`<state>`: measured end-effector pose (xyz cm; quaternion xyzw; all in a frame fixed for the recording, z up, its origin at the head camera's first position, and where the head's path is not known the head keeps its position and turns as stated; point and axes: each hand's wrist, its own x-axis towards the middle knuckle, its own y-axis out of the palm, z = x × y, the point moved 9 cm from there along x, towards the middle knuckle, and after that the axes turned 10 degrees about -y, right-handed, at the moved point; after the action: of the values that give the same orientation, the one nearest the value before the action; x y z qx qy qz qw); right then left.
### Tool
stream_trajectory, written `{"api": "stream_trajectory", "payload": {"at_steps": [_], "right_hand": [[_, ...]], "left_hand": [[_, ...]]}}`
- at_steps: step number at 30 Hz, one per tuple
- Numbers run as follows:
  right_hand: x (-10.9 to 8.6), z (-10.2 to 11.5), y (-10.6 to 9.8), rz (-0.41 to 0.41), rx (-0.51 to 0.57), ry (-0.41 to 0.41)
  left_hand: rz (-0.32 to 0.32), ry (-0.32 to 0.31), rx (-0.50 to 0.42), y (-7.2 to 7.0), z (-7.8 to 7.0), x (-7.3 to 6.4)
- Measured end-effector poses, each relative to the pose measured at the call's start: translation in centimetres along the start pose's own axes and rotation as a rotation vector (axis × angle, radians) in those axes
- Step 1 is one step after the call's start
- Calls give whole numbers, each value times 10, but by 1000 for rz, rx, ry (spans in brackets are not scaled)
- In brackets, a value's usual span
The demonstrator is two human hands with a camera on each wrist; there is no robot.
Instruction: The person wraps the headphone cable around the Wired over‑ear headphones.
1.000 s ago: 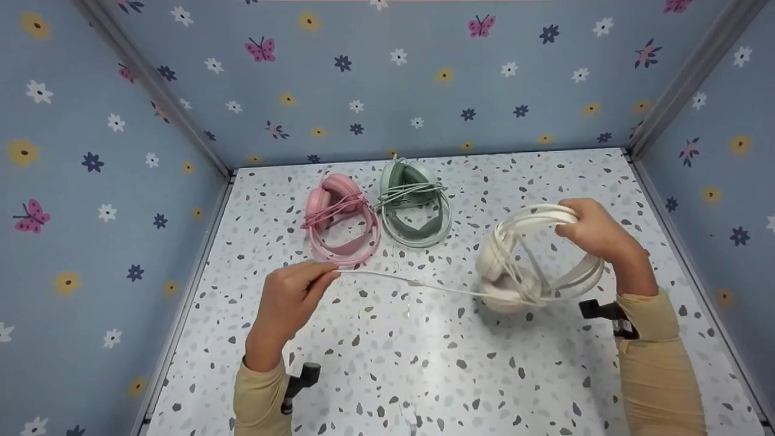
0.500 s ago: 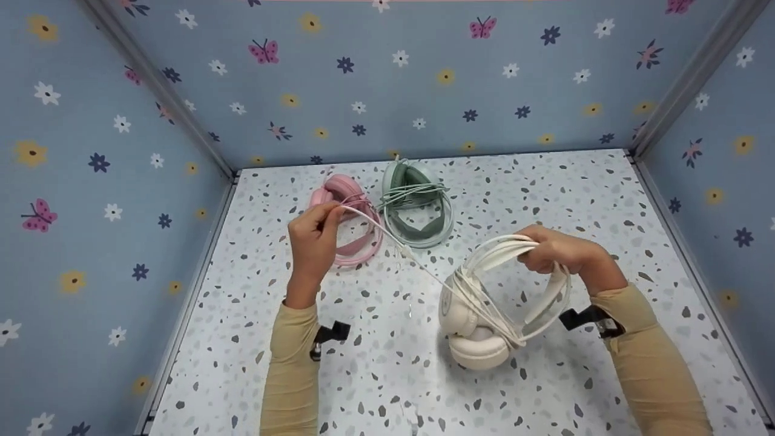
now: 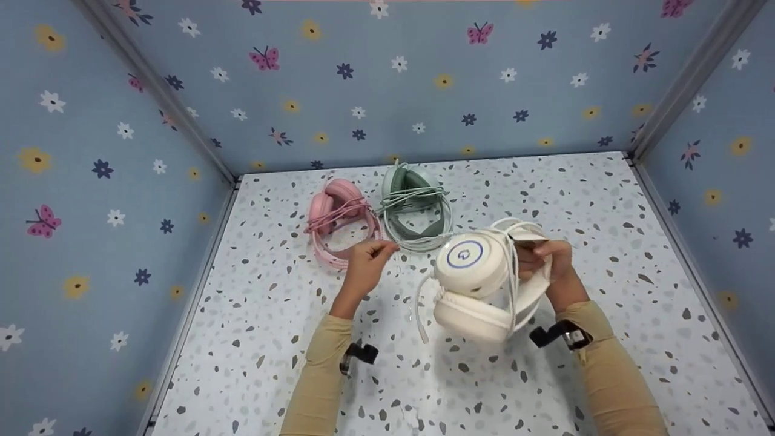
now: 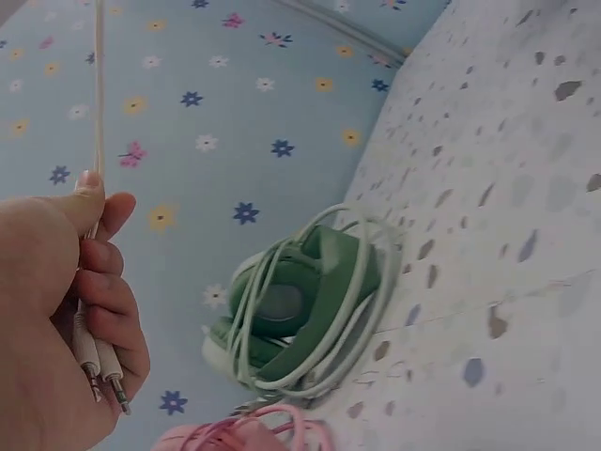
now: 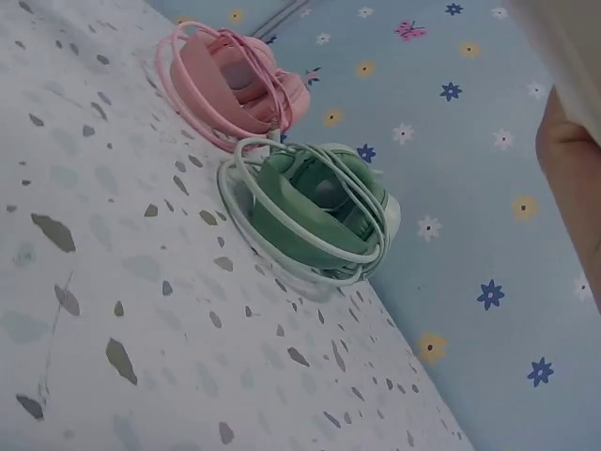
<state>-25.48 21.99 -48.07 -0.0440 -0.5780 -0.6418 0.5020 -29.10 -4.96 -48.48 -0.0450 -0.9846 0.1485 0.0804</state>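
Note:
White headphones (image 3: 472, 275) hang tilted above the table, one round ear cup facing up, with cable loops wrapped around them. My right hand (image 3: 558, 261) grips their headband; part of its fingers is hidden behind the band. The white cable (image 4: 99, 113) runs taut from the headphones to my left hand (image 3: 367, 265), which pinches it between thumb and fingers. Two audio plugs (image 4: 111, 362) stick out below that grip in the left wrist view. A thin microphone boom (image 3: 419, 312) hangs from the ear cup. Only a pale edge of the headphones shows in the right wrist view.
Pink headphones (image 3: 346, 221) lie at the back left of the speckled table (image 3: 254, 315), bound with their own cable. Green headphones (image 3: 418, 206) lie just right of them, also wrapped. Flower-patterned panels (image 3: 399, 91) wall in the back and both sides.
The white headphones have come left and turned so an ear cup faces up. My left hand swung up over the pink headphones, then right and down, keeping hold of the cable.

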Motion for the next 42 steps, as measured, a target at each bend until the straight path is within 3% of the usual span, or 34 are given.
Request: {"api": "stream_trajectory", "payload": {"at_steps": [5, 9, 13, 18, 24, 32, 35, 42], "right_hand": [[-3, 9, -11, -52, 38, -209], [-7, 14, -21, -137, 76, -336], [-12, 20, -29, -243, 87, -444], [-16, 24, -34, -329, 34, -568], [-22, 20, -37, -424, -123, -700], [-29, 22, -34, -597, -510, -838], [-31, 20, -29, -639, -648, -906], [-36, 2, -16, -710, -1007, -1029]], "left_hand": [[112, -93, -28, 28, 16, -20], [216, -161, -122, 45, 28, -33], [267, -200, -211, 59, 31, -46], [197, -199, -247, 68, 18, -58], [108, -232, -294, 74, 3, -64], [-20, -310, -334, 80, 26, -58], [-68, -331, -335, 79, 28, -57], [-161, -360, -207, 75, 25, -53]]}}
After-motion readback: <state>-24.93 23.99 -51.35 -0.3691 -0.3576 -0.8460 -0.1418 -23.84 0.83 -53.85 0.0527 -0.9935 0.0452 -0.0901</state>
